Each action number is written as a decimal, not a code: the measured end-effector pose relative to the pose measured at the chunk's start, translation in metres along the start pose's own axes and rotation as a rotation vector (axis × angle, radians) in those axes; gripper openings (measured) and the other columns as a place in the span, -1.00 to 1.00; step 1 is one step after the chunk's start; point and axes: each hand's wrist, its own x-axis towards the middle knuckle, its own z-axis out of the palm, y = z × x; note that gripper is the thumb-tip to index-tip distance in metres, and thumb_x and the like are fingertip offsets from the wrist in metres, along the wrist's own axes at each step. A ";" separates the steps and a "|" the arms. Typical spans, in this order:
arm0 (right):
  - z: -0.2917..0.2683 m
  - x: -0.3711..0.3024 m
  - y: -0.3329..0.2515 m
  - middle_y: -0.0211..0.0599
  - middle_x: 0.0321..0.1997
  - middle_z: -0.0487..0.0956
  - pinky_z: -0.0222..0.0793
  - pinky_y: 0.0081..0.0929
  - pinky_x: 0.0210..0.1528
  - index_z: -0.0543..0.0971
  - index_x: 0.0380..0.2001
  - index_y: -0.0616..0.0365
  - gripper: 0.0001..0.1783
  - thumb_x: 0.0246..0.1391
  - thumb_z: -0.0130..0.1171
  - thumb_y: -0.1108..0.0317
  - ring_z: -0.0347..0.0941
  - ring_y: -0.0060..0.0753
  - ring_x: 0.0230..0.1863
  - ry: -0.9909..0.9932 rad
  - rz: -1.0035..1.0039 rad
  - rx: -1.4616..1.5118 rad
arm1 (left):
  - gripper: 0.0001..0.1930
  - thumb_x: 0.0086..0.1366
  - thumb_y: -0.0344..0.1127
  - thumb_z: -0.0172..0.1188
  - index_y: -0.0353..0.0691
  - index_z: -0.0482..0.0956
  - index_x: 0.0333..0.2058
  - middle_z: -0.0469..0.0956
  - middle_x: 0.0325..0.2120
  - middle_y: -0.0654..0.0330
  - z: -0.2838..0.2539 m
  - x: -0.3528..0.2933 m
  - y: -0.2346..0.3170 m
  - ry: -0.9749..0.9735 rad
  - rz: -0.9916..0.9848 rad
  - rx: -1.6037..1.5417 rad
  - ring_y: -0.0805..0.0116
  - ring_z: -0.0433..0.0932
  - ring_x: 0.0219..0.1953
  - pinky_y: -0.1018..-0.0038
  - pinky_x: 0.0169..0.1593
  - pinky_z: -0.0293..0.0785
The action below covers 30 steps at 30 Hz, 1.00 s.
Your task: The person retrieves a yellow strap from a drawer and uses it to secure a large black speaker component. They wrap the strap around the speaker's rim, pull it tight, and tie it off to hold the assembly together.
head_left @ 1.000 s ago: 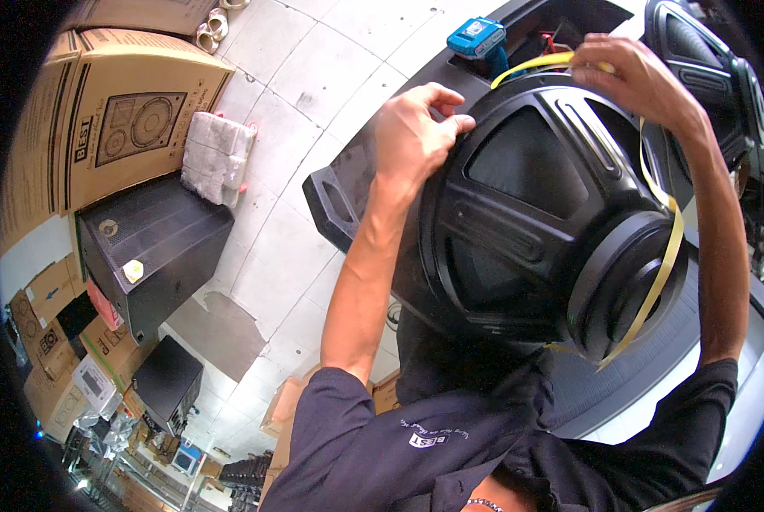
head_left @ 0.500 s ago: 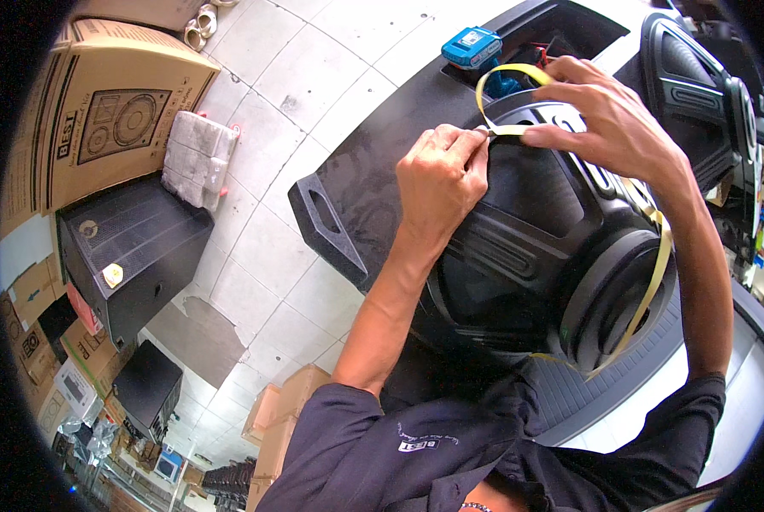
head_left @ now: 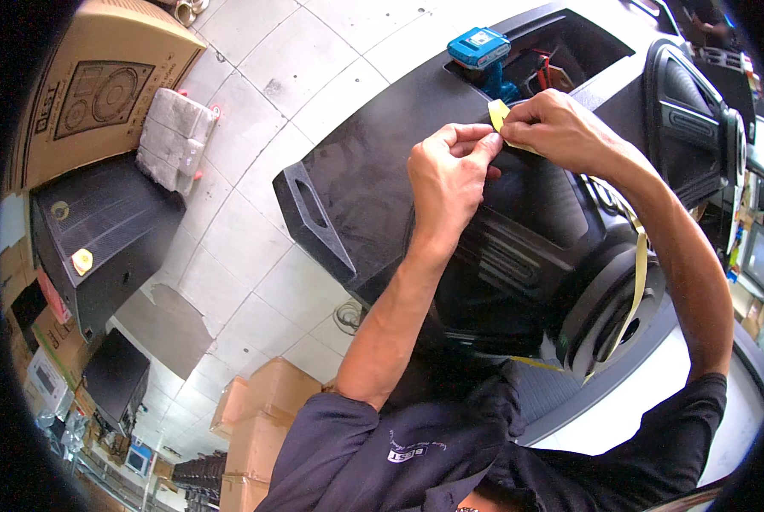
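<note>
Tape (head_left: 497,112), loop now gone, is clamped in R hand (head_left: 567,130), L hand (head_left: 447,181) alongside (can't tell if gripping), so both meet over spkr (head_left: 508,260).

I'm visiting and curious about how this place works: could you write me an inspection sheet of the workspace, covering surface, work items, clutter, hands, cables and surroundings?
Surface: black speaker cabinet above a pale tiled floor.
Work items: large black speaker driver on the cabinet; yellow strip across its round back.
Clutter: blue battery tool at the cabinet's opening; something red beside it, unclear.
Left hand: fingertips beside the strip; grip unclear.
Right hand: pinches the strip.
Cables: thin coil on the floor, perhaps cable.
Surroundings: cardboard boxes, another driver.
</note>
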 end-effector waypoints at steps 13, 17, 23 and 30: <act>0.008 0.011 0.002 0.08 -0.54 0.52 0.38 -0.21 -0.36 0.59 -0.42 0.34 -0.63 0.11 0.07 0.18 0.52 -0.16 -0.50 0.172 -0.021 -0.026 | -0.52 0.10 -0.36 0.44 -0.31 0.33 -0.12 0.64 -0.48 0.09 -0.011 0.011 -0.012 -0.049 0.024 0.058 0.49 0.55 -0.55 0.54 -0.59 0.43; 0.009 0.013 0.006 -0.04 -0.55 0.51 0.39 -0.27 -0.36 0.58 -0.36 0.37 -0.65 0.15 0.06 0.21 0.51 -0.31 -0.50 0.149 -0.035 0.044 | -0.52 0.11 -0.36 0.43 -0.32 0.31 -0.12 0.64 -0.46 0.08 -0.012 0.012 -0.013 -0.076 0.005 0.038 0.47 0.55 -0.54 0.54 -0.57 0.47; 0.011 0.000 -0.011 -0.22 -0.57 0.53 0.38 -0.36 -0.38 0.61 -0.39 0.34 -0.63 0.13 0.09 0.17 0.48 -0.43 -0.50 0.201 0.179 0.288 | -0.58 0.19 -0.38 0.36 -0.33 0.31 -0.11 0.65 -0.39 0.00 -0.012 0.005 -0.012 -0.069 0.020 -0.032 0.41 0.65 -0.47 0.55 -0.45 0.61; -0.002 -0.011 -0.030 -0.15 -0.52 0.58 0.36 -0.38 -0.39 0.68 -0.31 0.28 -0.61 -0.09 0.28 0.14 0.47 -0.40 -0.50 0.122 0.080 -0.086 | -0.62 0.22 -0.41 0.32 -0.34 0.29 -0.12 0.64 -0.36 -0.03 -0.013 0.007 -0.011 -0.091 0.015 -0.138 0.39 0.68 -0.41 0.52 -0.36 0.66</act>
